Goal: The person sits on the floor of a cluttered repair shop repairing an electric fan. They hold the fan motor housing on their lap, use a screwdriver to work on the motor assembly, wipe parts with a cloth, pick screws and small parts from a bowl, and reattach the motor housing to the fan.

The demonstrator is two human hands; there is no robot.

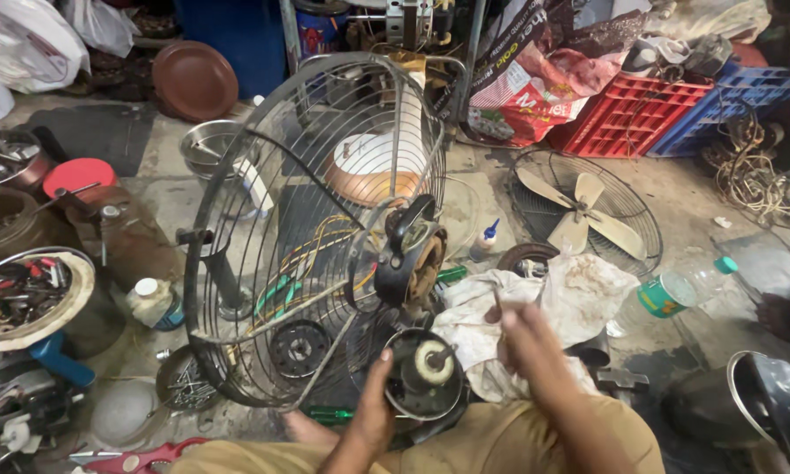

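Observation:
My left hand [370, 412] grips the rim of a round black fan motor [423, 372] with a pale winding and a shaft in its middle, held low over my lap. My right hand [525, 338] is closed on a thin tool [498, 307] whose tip points up beside the motor. A stained white rag [579, 294] lies just behind my right hand. A tall wire fan guard [311, 228] with its motor housing [408, 259] and loose yellow wires stands upright in front of my left hand.
A second guard with beige fan blades [583, 215] lies on the floor at right, beside a plastic bottle [675, 290]. Red and blue crates [667, 110] stand behind. Bowls of screws and tools [22, 294], a glue bottle [487, 239] and red-handled scissors [140, 458] crowd the left.

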